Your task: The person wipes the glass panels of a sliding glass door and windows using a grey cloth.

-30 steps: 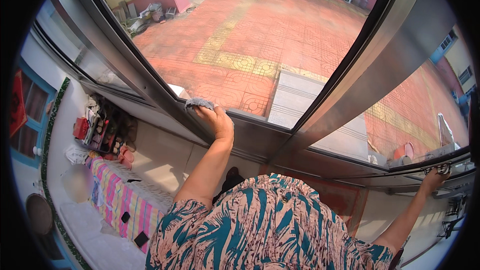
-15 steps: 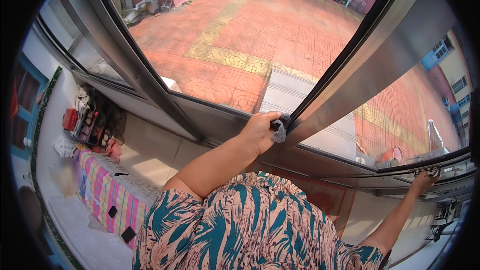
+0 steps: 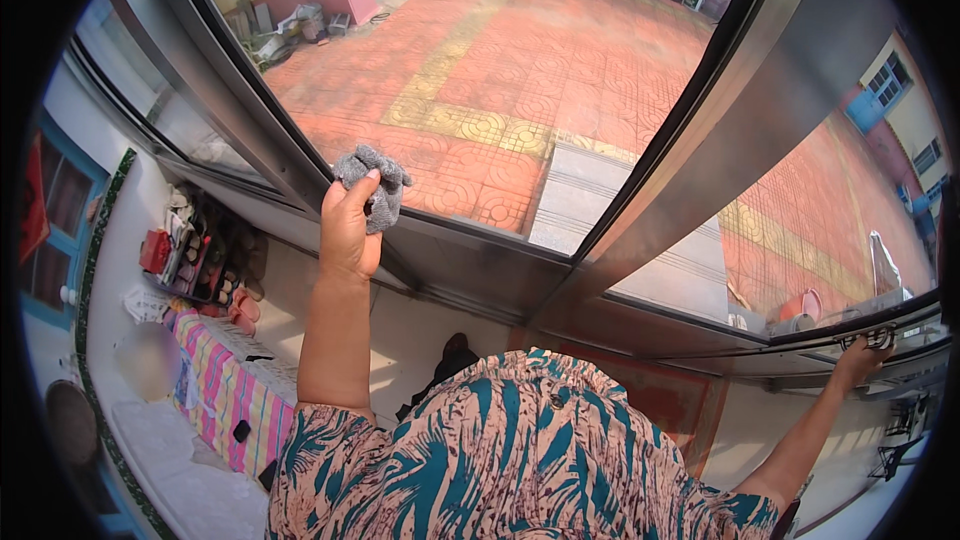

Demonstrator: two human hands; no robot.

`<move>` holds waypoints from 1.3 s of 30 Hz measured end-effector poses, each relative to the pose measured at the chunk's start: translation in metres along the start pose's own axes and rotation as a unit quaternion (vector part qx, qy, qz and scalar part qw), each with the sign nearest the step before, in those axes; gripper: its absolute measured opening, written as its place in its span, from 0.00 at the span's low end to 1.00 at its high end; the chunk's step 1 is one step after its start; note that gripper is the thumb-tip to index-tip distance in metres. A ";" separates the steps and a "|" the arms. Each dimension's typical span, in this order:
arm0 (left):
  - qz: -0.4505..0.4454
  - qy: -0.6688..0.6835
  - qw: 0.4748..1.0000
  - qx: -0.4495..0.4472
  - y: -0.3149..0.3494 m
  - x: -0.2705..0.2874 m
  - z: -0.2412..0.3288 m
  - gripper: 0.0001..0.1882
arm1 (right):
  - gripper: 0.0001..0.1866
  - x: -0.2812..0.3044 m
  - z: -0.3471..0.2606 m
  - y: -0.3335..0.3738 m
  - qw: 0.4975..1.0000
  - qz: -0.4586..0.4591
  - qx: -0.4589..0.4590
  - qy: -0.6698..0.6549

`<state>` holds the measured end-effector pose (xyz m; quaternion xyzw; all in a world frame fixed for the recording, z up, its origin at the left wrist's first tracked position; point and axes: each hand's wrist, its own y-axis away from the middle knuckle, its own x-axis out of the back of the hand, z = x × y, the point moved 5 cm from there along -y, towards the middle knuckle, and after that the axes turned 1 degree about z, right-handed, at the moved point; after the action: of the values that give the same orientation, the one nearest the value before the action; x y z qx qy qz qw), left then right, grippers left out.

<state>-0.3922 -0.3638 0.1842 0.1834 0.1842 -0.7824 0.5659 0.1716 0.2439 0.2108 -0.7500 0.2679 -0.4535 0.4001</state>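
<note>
A crumpled grey cloth (image 3: 384, 202) is gripped in my left hand (image 3: 347, 238), its thumb lying over the folds. That hand is raised at the lower left corner of a large glass pane, beside the dark metal frame (image 3: 490, 249). Whether the cloth touches the glass is hard to tell. Far to the right, my right arm is stretched out, and my right hand (image 3: 853, 364) has its fingers closed around a metal handle (image 3: 876, 338) on the door frame. A wide metal post (image 3: 690, 150) stands between the two hands.
On the left, a shoe rack (image 3: 205, 265) stands by the wall, with pink slippers (image 3: 243, 310) beside it. A striped cloth (image 3: 225, 380) with a dark phone covers a low surface. A red mat (image 3: 660, 395) lies below. Beyond the glass is a tiled courtyard (image 3: 470, 60) with a grey step (image 3: 590, 200).
My left hand has moved left with the grey cloth, from beside the metal post to the pane's lower left corner. My right hand stays on the handle.
</note>
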 end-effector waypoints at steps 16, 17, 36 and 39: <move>0.288 -0.553 0.771 -0.129 -0.022 0.052 -0.095 0.31 | 0.28 -0.005 -0.005 0.007 0.999 0.002 -0.011 -0.042; 0.237 -0.511 0.803 -0.195 -0.003 0.022 -0.104 0.33 | 0.27 -0.001 -0.012 0.008 0.999 0.008 -0.009 -0.044; -0.270 -0.436 0.823 -0.245 0.076 -0.111 -0.131 0.35 | 0.57 0.007 0.009 -0.005 0.985 -0.094 -0.077 0.120; -0.282 -0.441 0.819 -0.235 0.074 -0.113 -0.129 0.36 | 0.56 -0.001 0.001 0.003 0.991 -0.110 -0.059 -0.038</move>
<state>-0.2780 -0.2289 0.1228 -0.3800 0.1368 -0.8380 0.3670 0.1717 0.2433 0.2079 -0.8138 0.1942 -0.4496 0.3129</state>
